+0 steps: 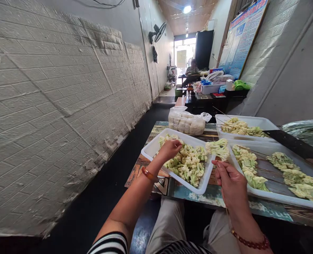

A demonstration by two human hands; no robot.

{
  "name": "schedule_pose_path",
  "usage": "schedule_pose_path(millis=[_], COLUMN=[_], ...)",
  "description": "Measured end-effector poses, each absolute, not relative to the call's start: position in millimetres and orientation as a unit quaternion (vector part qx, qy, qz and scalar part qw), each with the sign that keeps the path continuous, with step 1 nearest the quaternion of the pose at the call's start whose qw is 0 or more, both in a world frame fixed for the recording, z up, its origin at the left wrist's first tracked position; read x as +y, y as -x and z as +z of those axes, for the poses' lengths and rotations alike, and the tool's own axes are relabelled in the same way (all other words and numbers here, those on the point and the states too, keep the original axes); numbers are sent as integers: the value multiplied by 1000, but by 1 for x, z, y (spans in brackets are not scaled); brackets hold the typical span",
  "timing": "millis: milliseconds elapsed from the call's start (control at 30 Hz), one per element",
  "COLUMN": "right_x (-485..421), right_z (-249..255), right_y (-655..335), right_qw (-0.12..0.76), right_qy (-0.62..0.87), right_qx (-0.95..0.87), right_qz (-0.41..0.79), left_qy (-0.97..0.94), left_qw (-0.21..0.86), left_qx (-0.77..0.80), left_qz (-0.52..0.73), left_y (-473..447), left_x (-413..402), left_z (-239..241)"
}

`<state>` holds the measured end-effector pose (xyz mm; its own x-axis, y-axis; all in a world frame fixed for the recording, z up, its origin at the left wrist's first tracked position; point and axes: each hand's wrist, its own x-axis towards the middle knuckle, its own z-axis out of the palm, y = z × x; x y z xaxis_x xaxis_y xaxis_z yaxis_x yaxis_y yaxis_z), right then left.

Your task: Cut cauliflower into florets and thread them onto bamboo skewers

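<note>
My left hand (170,148) reaches into a white tray (151,150) heaped with loose cauliflower florets (190,162), its fingers curled down onto the pieces. My right hand (232,181) is closed in a pinch on a thin skewer that carries a cauliflower floret (218,148) above the gap between two trays. To the right, a white tray (270,194) holds several finished cauliflower skewers (248,165). Both wrists wear bracelets.
A second tray of skewers (241,127) and a plastic bag of white blocks (186,123) sit farther back on the table. A brick-pattern wall runs along the left. A person sits at a distant table (192,68) cluttered with containers.
</note>
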<state>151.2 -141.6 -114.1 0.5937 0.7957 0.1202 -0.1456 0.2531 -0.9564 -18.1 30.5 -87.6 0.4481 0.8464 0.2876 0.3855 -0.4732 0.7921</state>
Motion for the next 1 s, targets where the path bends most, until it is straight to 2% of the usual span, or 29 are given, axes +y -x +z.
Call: schedule_pose_path(millis=[100, 600, 833, 1000], right_x=[-137, -120, -122, -125], right_z=[-116, -121, -119, -116], right_y=[-146, -130, -132, -131], right_qw=[710, 700, 710, 698], right_qy=[519, 501, 476, 478], right_qx=[-325, -330, -321, -326], right_qz=[348, 387, 408, 422], left_qy=[-797, -767, -560, -496], left_qw=[312, 423, 706, 753], left_qx=[406, 394, 256, 238], left_qz=[320, 278, 349, 362], left_y=[10, -7, 13, 14], left_x=[41, 47, 22, 3], left_z=[-92, -103, -75, -77])
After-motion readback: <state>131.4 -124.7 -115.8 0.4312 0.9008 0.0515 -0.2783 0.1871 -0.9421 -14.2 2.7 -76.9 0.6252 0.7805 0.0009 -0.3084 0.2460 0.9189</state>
